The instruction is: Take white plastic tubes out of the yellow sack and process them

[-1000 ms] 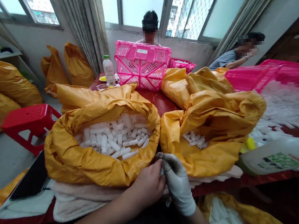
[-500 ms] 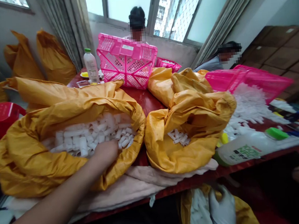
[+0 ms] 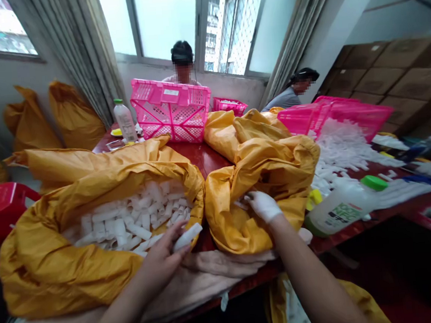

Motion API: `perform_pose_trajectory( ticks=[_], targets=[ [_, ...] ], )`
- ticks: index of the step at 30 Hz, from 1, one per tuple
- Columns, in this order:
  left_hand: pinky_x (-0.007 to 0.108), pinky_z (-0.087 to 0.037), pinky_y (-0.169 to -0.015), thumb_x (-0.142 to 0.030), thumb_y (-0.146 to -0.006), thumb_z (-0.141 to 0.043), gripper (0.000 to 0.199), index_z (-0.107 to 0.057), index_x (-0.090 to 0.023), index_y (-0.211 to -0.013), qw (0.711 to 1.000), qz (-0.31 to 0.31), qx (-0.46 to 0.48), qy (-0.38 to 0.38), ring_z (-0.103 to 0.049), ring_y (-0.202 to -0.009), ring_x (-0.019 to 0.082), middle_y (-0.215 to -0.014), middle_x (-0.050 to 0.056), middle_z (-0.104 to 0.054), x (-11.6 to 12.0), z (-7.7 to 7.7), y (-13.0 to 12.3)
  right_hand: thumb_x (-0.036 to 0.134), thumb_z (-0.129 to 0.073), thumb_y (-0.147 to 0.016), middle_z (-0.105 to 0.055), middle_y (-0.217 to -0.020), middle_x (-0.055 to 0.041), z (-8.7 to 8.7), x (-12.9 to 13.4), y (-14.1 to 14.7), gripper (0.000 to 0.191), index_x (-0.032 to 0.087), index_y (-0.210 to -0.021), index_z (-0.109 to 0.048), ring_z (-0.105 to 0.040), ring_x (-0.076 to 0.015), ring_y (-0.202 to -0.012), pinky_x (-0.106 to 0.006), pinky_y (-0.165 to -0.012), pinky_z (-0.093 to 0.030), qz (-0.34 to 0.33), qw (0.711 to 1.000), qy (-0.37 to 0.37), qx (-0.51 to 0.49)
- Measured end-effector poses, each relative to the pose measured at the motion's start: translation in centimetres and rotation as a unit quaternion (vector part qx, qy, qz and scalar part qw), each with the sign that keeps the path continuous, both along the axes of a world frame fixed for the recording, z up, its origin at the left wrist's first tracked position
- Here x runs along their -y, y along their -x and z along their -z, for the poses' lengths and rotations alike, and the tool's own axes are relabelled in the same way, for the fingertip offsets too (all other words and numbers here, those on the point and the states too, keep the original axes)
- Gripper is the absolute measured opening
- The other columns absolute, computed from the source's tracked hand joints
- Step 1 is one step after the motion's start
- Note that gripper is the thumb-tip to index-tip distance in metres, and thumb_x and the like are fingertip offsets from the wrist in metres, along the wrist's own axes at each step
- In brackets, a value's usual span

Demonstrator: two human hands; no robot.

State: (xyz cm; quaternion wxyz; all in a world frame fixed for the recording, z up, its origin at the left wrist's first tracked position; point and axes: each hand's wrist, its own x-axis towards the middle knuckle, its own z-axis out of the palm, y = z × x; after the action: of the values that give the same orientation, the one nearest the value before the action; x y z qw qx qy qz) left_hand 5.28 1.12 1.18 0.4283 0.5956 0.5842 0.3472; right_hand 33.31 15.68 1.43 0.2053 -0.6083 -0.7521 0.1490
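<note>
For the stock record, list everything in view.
Open sacks: 2, orange-yellow, side by side on the table.
White pieces: many, in the left sack.
White pile: many, on the table's right side.
Pink baskets: at least 3, far and right of the table.
Bottle: 1, clear, far side of the table.
Jug: 1, white with green cap, right of the sacks.
Towel: 1, beige, under the sacks, near edge.
Stool: 1, red, left of the table.
Back sacks: 2, orange, by the far wall.
Cardboard boxes: several, brown, stacked right rear.
Co-workers: 2, beyond the table.
Left hand: bare, holding one white piece.
Right hand: white glove, at the right sack's mouth.
</note>
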Motion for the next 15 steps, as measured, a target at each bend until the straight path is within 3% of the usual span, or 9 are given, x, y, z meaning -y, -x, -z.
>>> perform_pose_trajectory(
  ticks=[3, 4, 6, 7, 8, 10, 13, 15],
  targets=[
    [0.037, -0.04, -0.101, -0.037, -0.081, -0.047, 0.043, -0.055, -0.018, -0.119, 0.999, 0.038, -0.013, -0.005, -0.054, -0.112, 0.023, -0.119, 0.009, -0.061, 0.9, -0.3, -0.9, 0.047, -0.045, -0.086, -0.066, -0.075, -0.0026, -0.6, 4.6, 0.3, 0.037, 0.017, -0.097, -0.064, -0.057, -0.0119, -0.06, -0.023, -0.052, -0.045, -0.032, 0.98, 0.069, -0.181],
    [0.036, -0.04, -0.1, -0.036, -0.083, -0.045, 0.041, -0.056, -0.018, -0.119, 0.998, 0.053, -0.016, -0.015, -0.055, -0.112, 0.022, -0.119, 0.008, -0.061, 1.1, -0.4, -1.3, 0.052, -0.045, -0.085, -0.061, -0.065, -0.0002, -0.8, 6.2, 0.7, 0.04, 0.017, -0.094, -0.062, -0.05, -0.01, -0.049, -0.021, -0.044, -0.039, -0.029, 0.954, 0.106, -0.278],
    [0.033, -0.041, -0.1, -0.033, -0.085, -0.043, 0.039, -0.055, -0.021, -0.121, 0.996, 0.082, -0.023, -0.038, -0.054, -0.113, 0.02, -0.122, 0.006, -0.06, 1.4, -0.6, -1.9, 0.059, -0.051, -0.079, -0.048, -0.051, 0.0052, -1.4, 8.8, 2.3, 0.042, 0.017, -0.083, -0.058, -0.033, -0.0059, -0.037, -0.019, -0.035, -0.025, -0.016, 0.875, 0.188, -0.445],
    [0.032, -0.041, -0.1, -0.031, -0.086, -0.043, 0.038, -0.055, -0.023, -0.122, 0.994, 0.095, -0.031, -0.048, -0.053, -0.113, 0.019, -0.123, 0.005, -0.059, 1.4, -0.7, -2.2, 0.059, -0.054, -0.077, -0.043, -0.05, 0.0067, -1.6, 9.7, 3.2, 0.042, 0.018, -0.079, -0.056, -0.028, -0.0048, -0.036, -0.019, -0.035, -0.021, -0.015, 0.843, 0.224, -0.488],
    [0.03, -0.041, -0.099, -0.03, -0.087, -0.042, 0.037, -0.054, -0.024, -0.122, 0.992, 0.107, -0.038, -0.056, -0.053, -0.113, 0.018, -0.123, 0.004, -0.059, 1.5, -0.7, -2.4, 0.058, -0.056, -0.077, -0.042, -0.051, 0.0067, -1.8, 10.4, 4.2, 0.04, 0.018, -0.077, -0.055, -0.029, -0.0047, -0.037, -0.019, -0.035, -0.022, -0.024, 0.833, 0.243, -0.497],
    [0.028, -0.042, -0.096, -0.027, -0.087, -0.042, 0.036, -0.054, -0.025, -0.121, 0.988, 0.129, -0.049, -0.062, -0.055, -0.109, 0.017, -0.119, 0.004, -0.06, 1.6, -0.6, -2.6, 0.051, -0.055, -0.081, -0.045, -0.056, 0.0047, -1.8, 11.0, 5.8, 0.034, 0.018, -0.073, -0.055, -0.037, -0.0067, -0.045, -0.02, -0.041, -0.03, -0.067, 0.86, 0.223, -0.455],
    [0.028, -0.043, -0.093, -0.022, -0.084, -0.044, 0.036, -0.057, -0.023, -0.119, 0.984, 0.168, -0.036, -0.039, -0.056, -0.104, 0.017, -0.113, 0.004, -0.062, 1.8, -0.1, -2.9, 0.037, -0.051, -0.087, -0.049, -0.065, 0.0014, -1.4, 11.1, 7.1, 0.026, 0.018, -0.069, -0.053, -0.046, -0.0108, -0.062, -0.024, -0.061, -0.041, -0.133, 0.935, 0.07, -0.32],
    [0.028, -0.041, -0.096, -0.02, -0.081, -0.049, 0.038, -0.057, -0.021, -0.117, 0.986, 0.165, 0.007, 0.001, -0.055, -0.107, 0.018, -0.115, 0.005, -0.062, 2.2, 0.5, -3.1, 0.029, -0.047, -0.09, -0.05, -0.071, -0.0001, -1.0, 11.2, 7.4, 0.019, 0.02, -0.075, -0.054, -0.049, -0.0121, -0.067, -0.026, -0.067, -0.043, -0.168, 0.949, -0.028, -0.265]
  ],
)
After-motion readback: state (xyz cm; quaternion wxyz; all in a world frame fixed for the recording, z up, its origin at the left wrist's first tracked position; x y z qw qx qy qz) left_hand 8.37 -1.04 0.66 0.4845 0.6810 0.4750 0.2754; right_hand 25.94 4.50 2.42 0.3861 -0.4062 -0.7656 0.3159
